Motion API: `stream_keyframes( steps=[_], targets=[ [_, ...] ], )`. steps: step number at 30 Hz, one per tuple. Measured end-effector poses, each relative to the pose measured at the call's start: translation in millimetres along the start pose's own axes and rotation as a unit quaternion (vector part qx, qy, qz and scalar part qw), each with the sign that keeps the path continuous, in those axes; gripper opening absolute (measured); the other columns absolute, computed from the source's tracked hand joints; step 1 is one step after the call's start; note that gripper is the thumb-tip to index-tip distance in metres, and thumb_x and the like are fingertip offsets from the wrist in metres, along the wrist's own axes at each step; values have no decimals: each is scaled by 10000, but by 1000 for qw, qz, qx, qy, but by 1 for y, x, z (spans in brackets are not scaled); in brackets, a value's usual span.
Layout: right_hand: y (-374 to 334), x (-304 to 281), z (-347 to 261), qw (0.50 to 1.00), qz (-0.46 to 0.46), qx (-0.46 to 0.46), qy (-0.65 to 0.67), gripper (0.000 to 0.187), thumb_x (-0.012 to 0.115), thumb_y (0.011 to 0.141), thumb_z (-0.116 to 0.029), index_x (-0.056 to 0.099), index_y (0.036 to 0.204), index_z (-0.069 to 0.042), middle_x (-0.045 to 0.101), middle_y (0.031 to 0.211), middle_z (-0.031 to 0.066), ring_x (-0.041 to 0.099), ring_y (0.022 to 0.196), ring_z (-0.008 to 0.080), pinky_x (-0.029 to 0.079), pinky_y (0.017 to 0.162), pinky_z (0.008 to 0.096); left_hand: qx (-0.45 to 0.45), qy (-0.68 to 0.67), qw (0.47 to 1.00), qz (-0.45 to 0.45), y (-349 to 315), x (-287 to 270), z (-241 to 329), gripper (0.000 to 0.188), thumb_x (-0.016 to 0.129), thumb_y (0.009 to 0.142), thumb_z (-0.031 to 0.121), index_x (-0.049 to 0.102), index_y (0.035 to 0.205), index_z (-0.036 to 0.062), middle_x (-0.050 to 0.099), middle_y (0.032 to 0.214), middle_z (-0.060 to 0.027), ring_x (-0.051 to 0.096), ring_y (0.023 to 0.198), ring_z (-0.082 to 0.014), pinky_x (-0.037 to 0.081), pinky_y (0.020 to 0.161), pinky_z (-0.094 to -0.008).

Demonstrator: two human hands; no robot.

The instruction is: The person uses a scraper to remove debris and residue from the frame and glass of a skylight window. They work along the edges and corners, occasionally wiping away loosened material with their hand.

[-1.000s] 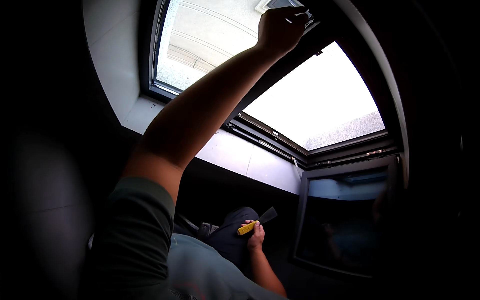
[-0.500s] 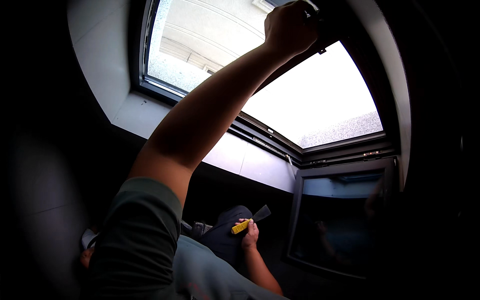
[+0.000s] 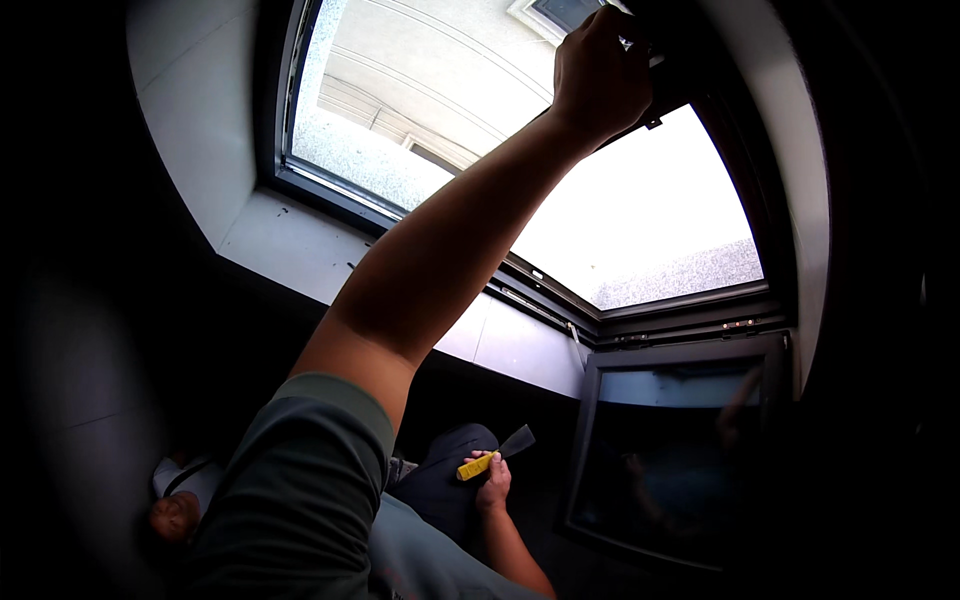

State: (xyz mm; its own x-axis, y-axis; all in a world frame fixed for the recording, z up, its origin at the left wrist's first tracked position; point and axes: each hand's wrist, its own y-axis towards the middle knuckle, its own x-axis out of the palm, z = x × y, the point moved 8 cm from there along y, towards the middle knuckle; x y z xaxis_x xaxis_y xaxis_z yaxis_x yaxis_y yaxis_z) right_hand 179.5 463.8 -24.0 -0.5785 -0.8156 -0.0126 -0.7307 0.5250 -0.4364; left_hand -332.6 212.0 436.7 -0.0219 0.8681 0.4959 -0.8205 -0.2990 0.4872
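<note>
My left arm reaches up across the window. At its top, my left hand (image 3: pixel 603 75) is closed by the dark upper part of the window frame (image 3: pixel 712 130). What its fingers hold is hidden in the dark; only a small bright spot shows beside them. Low in front of my body, my right hand (image 3: pixel 493 484) grips a putty knife (image 3: pixel 478 466) by its yellow handle. The knife's flat grey blade points up and to the right, away from the window.
An open dark-framed sash (image 3: pixel 590 440) with reflecting glass hangs at the lower right. Below the window runs a pale tiled sill (image 3: pixel 290 235) with dark specks. Another person (image 3: pixel 185 495) is at the lower left. My dark-trousered knee (image 3: pixel 450 465) is beside the knife.
My left hand has shifted slightly right and down along the frame, its arm following. My right hand still holds the putty knife, almost unmoved. More of the other person shows.
</note>
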Motion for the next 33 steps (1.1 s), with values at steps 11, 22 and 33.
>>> stream_keyframes(
  steps=[11, 22, 33],
  targets=[
    [2, -1, 1, 1000, 8, 3, 21, 388, 454, 1122, -363, 594, 1131, -2, 699, 1094, 157, 721, 956, 283, 571, 916, 419, 342, 238, 885, -207, 16, -11, 23, 115, 520, 1026, 66, 599, 1078, 1, 651, 1051, -197, 661, 993, -370, 535, 852, -430],
    [7, 6, -7, 999, 5, 3, 36, 383, 484, 1108, -389, 587, 1123, -21, 698, 1091, 152, 718, 948, 278, 560, 923, 417, 138, 50, 989, 19, 1, -17, 22, 123, 543, 973, 15, 599, 1079, -13, 689, 1055, -224, 688, 995, -361, 540, 862, -425],
    [5, 1, -5, 997, 4, -22, 68, 395, 462, 1119, -385, 598, 1116, -14, 707, 1074, 133, 721, 941, 257, 571, 902, 405, 181, 283, 941, 36, -2, -2, 43, 232, 567, 895, 48, 760, 989, -38, 689, 1046, -295, 644, 1044, -449, 512, 929, -489]
  ],
)
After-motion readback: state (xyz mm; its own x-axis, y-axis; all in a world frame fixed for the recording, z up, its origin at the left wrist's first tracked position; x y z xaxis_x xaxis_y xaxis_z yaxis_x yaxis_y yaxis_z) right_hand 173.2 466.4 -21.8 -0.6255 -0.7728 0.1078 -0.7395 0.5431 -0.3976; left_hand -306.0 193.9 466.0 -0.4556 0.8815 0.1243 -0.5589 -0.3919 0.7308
